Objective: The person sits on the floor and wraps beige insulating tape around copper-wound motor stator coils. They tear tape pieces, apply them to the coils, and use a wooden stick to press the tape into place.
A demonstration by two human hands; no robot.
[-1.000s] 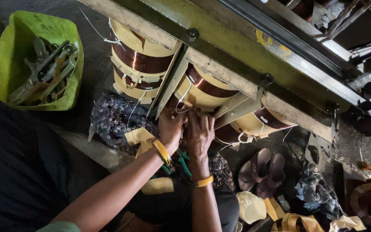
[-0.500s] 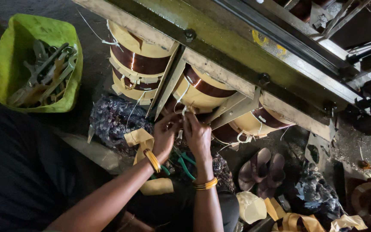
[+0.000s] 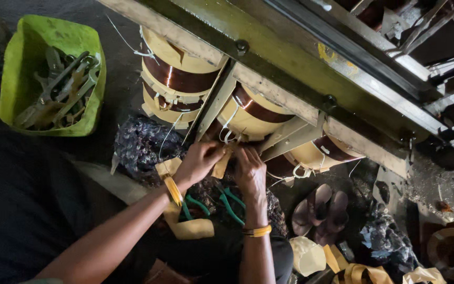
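Note:
Both my hands work at the foot of the middle copper coil of a large wound core. My left hand pinches a strip of yellow insulating paper near white lead wires. My right hand presses against the same strip from the right, fingers curled on it. Each wrist wears a yellow band. Green-handled pliers lie just below my hands. Two more coils, the left coil and the right coil, flank the middle one.
A green tub with wrenches sits at the upper left. A heavy metal clamp frame runs diagonally over the coils. A dark crumpled rag, a pair of sandals, and yellow tape scraps lie on the floor.
My hands have shifted slightly down and right along the middle coil's base, and the view has drifted a little. The yellow strip stays between my fingers.

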